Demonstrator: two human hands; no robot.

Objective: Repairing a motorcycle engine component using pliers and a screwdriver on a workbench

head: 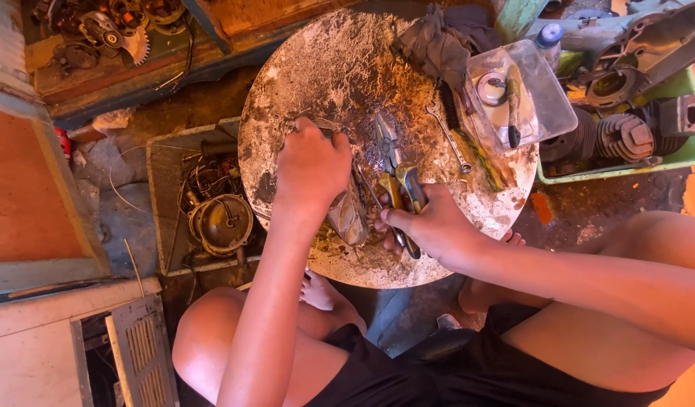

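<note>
— Hands meet low on the round metal table. What is each doing?

— Left hand presses, fingers curled, on a grey metal part near the table's front edge. Right hand is closed round yellow-handled pliers, jaws pointing up the table.

— How should it be done?

— My judgement: keep the part pinned flat and the pliers square.

— And the part?

— Dull, grimy, mostly hidden under the palm. A spanner lies right of the pliers; a clear plastic box sits at the table's right rim.

Wrench, grey rag, clear plastic tub; right, possibly engine cylinder.
</note>
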